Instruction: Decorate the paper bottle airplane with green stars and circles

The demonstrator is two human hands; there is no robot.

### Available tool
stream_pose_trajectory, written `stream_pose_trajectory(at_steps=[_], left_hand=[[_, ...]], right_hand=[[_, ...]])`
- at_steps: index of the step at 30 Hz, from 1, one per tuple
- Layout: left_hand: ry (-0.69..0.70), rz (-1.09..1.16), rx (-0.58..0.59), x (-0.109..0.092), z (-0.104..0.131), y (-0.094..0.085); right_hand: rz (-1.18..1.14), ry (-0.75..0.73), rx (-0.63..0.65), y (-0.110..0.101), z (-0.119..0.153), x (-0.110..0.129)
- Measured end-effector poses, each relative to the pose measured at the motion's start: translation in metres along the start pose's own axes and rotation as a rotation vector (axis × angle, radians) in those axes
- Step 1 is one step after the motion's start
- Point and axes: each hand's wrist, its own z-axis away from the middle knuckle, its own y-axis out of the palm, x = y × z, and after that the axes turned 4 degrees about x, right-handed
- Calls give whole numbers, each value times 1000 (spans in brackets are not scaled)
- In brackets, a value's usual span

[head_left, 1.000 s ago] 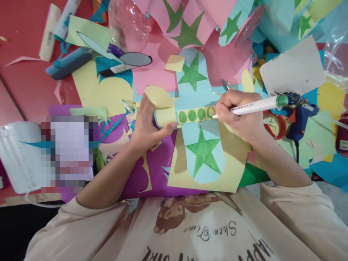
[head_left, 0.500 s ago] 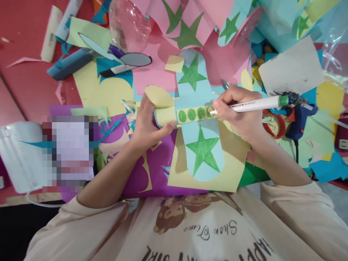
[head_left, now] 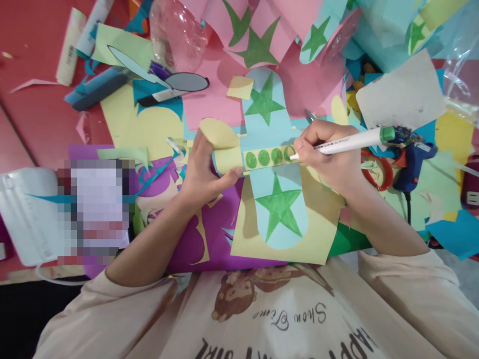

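Observation:
My right hand [head_left: 329,149] is closed around a white acrylic marker [head_left: 355,141] with a green end. Its tip rests at the outlined circle at the right end of a pale yellow paper strip [head_left: 258,149]. Solid green dots fill the strip to the left. The strip lies across a light blue paper band [head_left: 267,134] with a green star [head_left: 279,207] on its lower part and another star [head_left: 265,99] above. My left hand [head_left: 204,172] grips the curled yellow paper [head_left: 227,159] at the craft's left side, thumb in front, some fingers hidden behind it.
A blue glue gun [head_left: 411,167] and a red tape ring [head_left: 379,172] lie to the right. Scissors or grey ovals [head_left: 187,81], markers [head_left: 71,47] and clear plastic [head_left: 177,35] sit at upper left. Paper scraps, purple [head_left: 220,239] and yellow [head_left: 322,239] sheets spread around.
The marker's tip has shifted slightly right and down along the outlined circle, and its green end has tilted up a little. My left hand and the paper craft stay in place.

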Motion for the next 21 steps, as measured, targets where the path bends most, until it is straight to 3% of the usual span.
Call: stream_pose_trajectory(at_steps=[8, 21], left_hand=[[16, -22, 0, 1, 0, -1], [29, -40, 40, 0, 1, -2]], right_hand=[[5, -34, -119, 2, -1, 1], [-20, 7, -88, 1, -2, 4]])
